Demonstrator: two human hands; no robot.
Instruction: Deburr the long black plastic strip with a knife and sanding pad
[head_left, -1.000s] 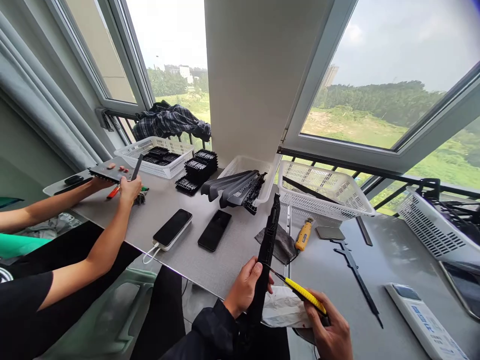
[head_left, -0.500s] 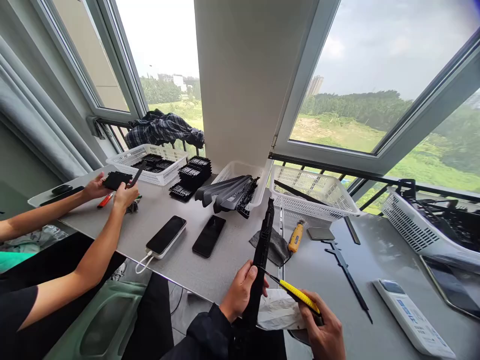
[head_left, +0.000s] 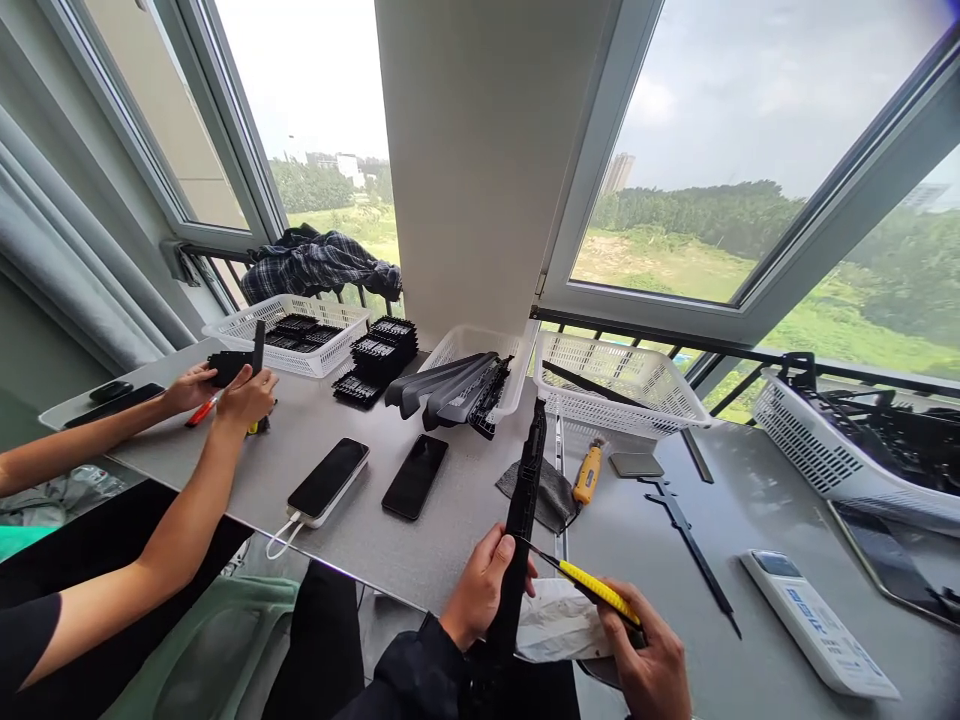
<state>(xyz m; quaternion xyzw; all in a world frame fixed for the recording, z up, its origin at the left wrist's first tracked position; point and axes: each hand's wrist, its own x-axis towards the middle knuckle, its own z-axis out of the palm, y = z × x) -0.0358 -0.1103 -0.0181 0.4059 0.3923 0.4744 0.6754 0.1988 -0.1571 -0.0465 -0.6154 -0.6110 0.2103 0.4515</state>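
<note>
My left hand (head_left: 484, 590) is closed around a long black plastic strip (head_left: 526, 500), which stands tilted upright over the table's front edge. In my right hand (head_left: 645, 650) is a yellow utility knife (head_left: 598, 588), its blade pointing left and meeting the strip's edge near my left thumb. A crumpled white bag or cloth (head_left: 559, 622) lies below the knife. Just beyond the strip are a dark grey cloth (head_left: 551, 495) and a yellow rotary tool (head_left: 589, 472) with a cord. The lower end of the strip is partly lost against my dark clothing.
At left, a co-worker's hands (head_left: 244, 395) hold a black part and a flat dark tool. Two phones (head_left: 415, 477) lie mid-table. White baskets (head_left: 622, 385) of black parts line the window side. To the right are a thin black piece (head_left: 694, 555) and a white boxlike device (head_left: 817, 625).
My hands, the strip and the knife hold nearly the same pose. The view has shifted slightly. At left, the co-worker's dark tool has turned more upright.
</note>
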